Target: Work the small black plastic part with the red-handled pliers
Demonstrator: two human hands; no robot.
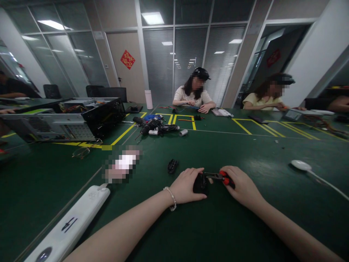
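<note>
My left hand [187, 185] is closed over a small black part [200, 183] that rests on the green table [218, 225]. My right hand [240, 183] grips red-handled pliers [220, 177], and their tip reaches the black part. A beaded bracelet [171, 198] circles my left wrist. Another small black piece [172, 166] lies loose a little beyond my left hand.
A white power strip [71, 227] lies near left. An open computer case [65, 118] stands far left, glasses [84, 150] in front of it. Tools and screwdrivers [155, 127] are piled mid-table. A white puck with cable [301, 165] lies right. Two people sit opposite.
</note>
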